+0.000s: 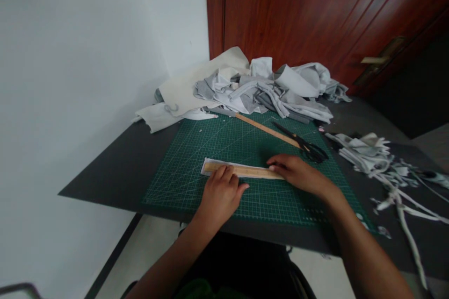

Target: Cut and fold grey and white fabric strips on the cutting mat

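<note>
A short wooden ruler (245,170) lies on a narrow strip of pale fabric (205,167) on the green cutting mat (210,145). My left hand (220,194) rests flat on the ruler's left half, fingers stretched out. At the ruler's right end my right hand (298,172) lies with its fingers curled down on the wood and the strip. Whether anything is in those fingers I cannot make out.
Black scissors (305,144) and a long wooden ruler (270,131) lie at the mat's far right. A heap of grey and white fabric (252,88) fills the back of the dark table (119,168). Cut strips (379,159) trail along the right. A red-brown door (315,14) stands behind.
</note>
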{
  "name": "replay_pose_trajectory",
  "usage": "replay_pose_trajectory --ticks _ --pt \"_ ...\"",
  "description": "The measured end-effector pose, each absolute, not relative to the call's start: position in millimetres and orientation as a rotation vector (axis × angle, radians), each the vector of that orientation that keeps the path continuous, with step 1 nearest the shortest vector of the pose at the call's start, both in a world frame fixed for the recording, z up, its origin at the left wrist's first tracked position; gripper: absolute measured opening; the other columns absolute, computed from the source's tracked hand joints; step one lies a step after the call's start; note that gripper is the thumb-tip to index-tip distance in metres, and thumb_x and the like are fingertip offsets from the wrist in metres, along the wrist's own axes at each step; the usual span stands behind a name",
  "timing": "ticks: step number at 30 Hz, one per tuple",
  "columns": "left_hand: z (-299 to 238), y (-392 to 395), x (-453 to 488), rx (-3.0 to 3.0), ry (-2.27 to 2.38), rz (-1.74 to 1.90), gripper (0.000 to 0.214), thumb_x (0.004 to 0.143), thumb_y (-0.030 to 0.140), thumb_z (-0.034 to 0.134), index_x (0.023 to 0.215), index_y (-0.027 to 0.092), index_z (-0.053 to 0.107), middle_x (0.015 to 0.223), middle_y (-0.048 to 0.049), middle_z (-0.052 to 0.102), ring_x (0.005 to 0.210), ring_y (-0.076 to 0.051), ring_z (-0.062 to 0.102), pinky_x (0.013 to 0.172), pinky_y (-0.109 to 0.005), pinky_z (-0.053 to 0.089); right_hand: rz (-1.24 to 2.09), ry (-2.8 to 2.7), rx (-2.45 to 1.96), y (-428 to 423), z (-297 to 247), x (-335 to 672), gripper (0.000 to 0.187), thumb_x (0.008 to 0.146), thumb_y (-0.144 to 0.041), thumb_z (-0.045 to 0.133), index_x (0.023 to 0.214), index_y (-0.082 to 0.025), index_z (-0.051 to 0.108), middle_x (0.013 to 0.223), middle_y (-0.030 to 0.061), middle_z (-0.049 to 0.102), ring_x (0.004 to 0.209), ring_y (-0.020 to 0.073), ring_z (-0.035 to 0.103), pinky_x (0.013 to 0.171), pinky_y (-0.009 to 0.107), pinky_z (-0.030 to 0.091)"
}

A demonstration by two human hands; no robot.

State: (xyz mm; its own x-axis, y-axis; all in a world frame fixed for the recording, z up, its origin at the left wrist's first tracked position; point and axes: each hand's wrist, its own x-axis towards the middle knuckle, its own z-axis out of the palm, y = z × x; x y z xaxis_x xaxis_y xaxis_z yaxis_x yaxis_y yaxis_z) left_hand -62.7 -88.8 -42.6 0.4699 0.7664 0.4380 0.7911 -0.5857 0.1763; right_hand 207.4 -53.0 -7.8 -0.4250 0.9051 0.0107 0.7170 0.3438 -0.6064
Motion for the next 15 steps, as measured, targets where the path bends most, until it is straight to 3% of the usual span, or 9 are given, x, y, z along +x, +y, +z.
replay_pose_trajectory --ticks 3,8,15 --pt "-42 -88 -63 -2.644 -1.393 -0.747 0.026 0.094 0.036 0.067 0.096 0.012 0.074 0.114 -0.0142 0.07 0.113 -0.032 0.063 0.098 -0.048 0.055 0.676 -2.208 -1.486 -45 -8 222 0.028 0.1 -0.035 0.049 0.097 -0.019 0.071 0.096 0.0089 0.073 0.089 0.0236 0.066 0.082 0.035 0.047" --pt "-40 -87 -63 -2.64 -1.365 -0.739 0.025 0.094 0.036 0.066 0.095 0.012 0.074 0.113 -0.014 0.071 0.113 -0.033 0.063 0.097 -0.049 0.056 0.769 -2.147 -1.572 -36 -7 250 0.031 0.093 -0.044 0.055 0.083 -0.018 0.07 0.076 0.0039 0.066 0.071 0.02 0.059 0.066 0.031 0.044" --pt "-41 -86 -64 -2.618 -1.347 -0.747 0.025 0.096 0.036 0.064 0.095 0.014 0.074 0.114 -0.0138 0.071 0.112 -0.032 0.064 0.096 -0.049 0.056 0.988 -2.134 -1.621 -37 -6 250 0.028 0.084 -0.043 0.067 0.091 -0.017 0.074 0.066 -0.0016 0.056 0.06 0.015 0.049 0.056 0.027 0.035"
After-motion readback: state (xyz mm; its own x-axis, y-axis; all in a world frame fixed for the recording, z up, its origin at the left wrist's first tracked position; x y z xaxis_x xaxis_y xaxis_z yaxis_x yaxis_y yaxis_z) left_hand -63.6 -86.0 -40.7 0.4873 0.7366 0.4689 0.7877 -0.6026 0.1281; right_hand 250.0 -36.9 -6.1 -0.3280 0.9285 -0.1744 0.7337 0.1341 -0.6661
